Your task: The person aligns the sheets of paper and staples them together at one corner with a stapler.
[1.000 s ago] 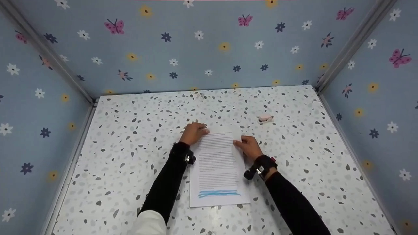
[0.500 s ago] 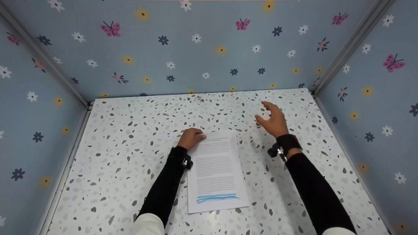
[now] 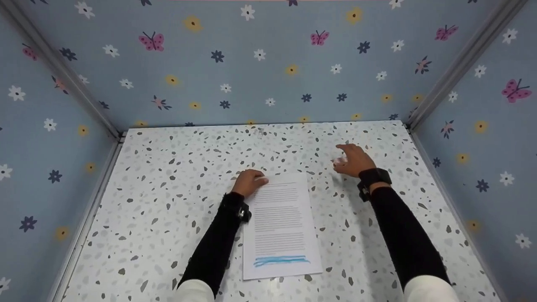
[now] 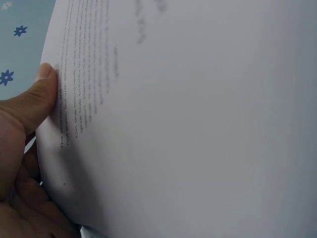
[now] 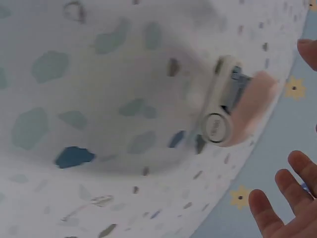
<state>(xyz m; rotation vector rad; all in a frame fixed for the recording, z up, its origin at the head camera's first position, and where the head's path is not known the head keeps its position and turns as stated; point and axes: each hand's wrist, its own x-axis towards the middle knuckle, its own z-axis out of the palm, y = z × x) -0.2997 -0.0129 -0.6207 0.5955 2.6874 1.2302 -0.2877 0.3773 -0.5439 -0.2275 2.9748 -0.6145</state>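
Note:
A stack of printed paper sheets (image 3: pixel 280 218) lies on the speckled table, with blue marker strokes across its lower end. My left hand (image 3: pixel 248 183) pinches its upper left corner; in the left wrist view the thumb lies over the printed face and the curled fingers are behind the edge. To the right, my right hand (image 3: pixel 355 161) hovers with fingers spread around a small pink and white stapler (image 5: pixel 252 106). In the right wrist view, a gap shows between the stapler and the fingertips (image 5: pixel 260 203). From the head view, the hand hides most of the stapler.
Blue walls (image 3: pixel 268 63) with flowers and butterflies stand at the back and both sides of the white speckled table (image 3: pixel 168 201). Grey metal posts (image 3: pixel 465 54) run up the corners. Each wrist carries a black strap with a camera.
My right hand has let go of the paper's right edge and moved right and away from me to the stapler. My left hand keeps its pinch on the upper left corner.

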